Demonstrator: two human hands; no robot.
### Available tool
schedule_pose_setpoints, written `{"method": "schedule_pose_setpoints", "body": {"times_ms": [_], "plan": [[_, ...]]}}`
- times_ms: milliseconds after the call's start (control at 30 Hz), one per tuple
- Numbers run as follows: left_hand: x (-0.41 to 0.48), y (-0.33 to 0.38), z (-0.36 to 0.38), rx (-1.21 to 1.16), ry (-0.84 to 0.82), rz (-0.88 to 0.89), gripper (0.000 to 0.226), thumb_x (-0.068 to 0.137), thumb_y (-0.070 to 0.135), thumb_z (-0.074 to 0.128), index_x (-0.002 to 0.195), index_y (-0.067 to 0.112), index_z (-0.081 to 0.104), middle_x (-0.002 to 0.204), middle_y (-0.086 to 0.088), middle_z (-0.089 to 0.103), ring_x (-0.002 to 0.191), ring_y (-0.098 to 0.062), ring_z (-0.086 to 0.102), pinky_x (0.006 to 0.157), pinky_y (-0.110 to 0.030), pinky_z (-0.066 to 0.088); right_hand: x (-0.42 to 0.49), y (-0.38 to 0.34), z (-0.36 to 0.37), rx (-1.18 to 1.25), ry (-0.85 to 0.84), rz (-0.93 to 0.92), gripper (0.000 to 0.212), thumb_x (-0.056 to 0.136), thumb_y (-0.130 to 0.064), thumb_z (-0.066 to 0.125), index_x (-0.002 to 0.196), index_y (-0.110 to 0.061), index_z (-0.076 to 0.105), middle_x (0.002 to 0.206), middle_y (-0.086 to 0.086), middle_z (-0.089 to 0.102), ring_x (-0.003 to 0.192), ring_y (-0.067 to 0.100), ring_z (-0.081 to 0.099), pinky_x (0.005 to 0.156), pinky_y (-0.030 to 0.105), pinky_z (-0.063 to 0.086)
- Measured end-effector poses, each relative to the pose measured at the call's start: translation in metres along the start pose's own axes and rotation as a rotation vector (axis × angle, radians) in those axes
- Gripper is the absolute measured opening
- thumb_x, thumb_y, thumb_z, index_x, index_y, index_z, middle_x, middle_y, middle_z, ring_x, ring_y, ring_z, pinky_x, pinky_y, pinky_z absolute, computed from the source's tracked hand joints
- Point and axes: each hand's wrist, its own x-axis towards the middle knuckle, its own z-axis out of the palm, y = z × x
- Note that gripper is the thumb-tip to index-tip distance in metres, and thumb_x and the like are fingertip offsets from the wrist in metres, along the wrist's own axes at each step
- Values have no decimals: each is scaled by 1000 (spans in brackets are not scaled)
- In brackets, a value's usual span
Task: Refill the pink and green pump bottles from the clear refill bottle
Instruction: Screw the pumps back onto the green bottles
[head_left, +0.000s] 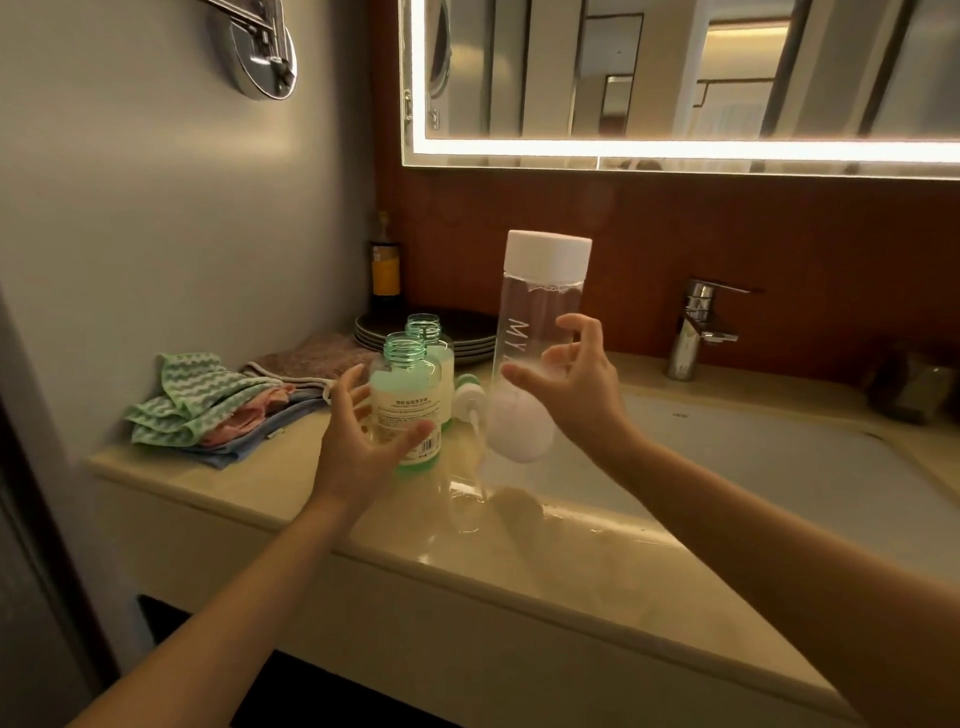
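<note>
- The left hand (358, 441) was spread, palm turned inward, fingers straight and apart, holding nothing; its thumb lay across the front of the front green bottle (410, 400), though actual contact could not be told.
- The right hand (569, 384) was loosely opened, thumb up and fingers gently curved, just beside the clear refill bottle (540, 301); it gripped nothing plainly, and touch could not be judged.
- The clear refill bottle stood upright between the hands at the sink's near-left edge, its white cap (548, 254) on and liquid almost up to the cap.
- The front green bottle stood uncapped on the counter (571, 561), threaded neck bare, a little green liquid at its base.
- A second bottle (430, 332), also uncapped, stood right behind it.
- A white pump head (467, 391) lay on the counter between the bottles.
- Folded cloths (208, 410) were piled to the left, dark plates (467, 335) stacked behind.
- The sink (727, 467) and chrome faucet (696, 327) sat to the right, under a lit mirror (675, 150).
</note>
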Motion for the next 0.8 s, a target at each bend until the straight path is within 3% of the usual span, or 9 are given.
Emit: {"method": "schedule_pose_setpoints", "body": {"times_ms": [167, 367, 533, 800], "plan": [[11, -9, 4, -21, -37, -68, 94, 68, 30, 77, 141, 28, 18, 143, -6, 38, 126, -22, 43, 100, -41, 43, 32, 15, 10, -16, 45, 10, 77, 73, -32, 76, 133, -15, 30, 109, 5, 51, 98, 17, 50, 80, 27, 42], [15, -19, 6, 36, -36, -79, 80, 64, 22, 81, 130, 20, 36, 126, 2, 52, 108, -10, 51, 87, -27, 46, 70, 39, 34, -21, 70, 93, 78, 74, -29, 75, 135, -18, 28, 121, 8, 51, 107, 21, 50, 83, 30, 43], [17, -24, 4, 101, 13, -70, 83, 60, 26, 84, 129, 23, 38, 129, 2, 51, 116, -16, 50, 93, -37, 48, 94, 55, 58, 28, 58, 159, 80, 73, -29, 76, 136, -18, 27, 122, 8, 52, 110, 23, 51, 94, 38, 46], [12, -17, 4, 101, 38, -49, 76, 63, 22, 82, 126, 24, 41, 116, 14, 50, 108, -5, 48, 84, -24, 45, 111, 64, 88, 57, 15, 181, 82, 75, -29, 74, 140, -20, 25, 127, 7, 50, 116, 22, 49, 96, 36, 45]]}}
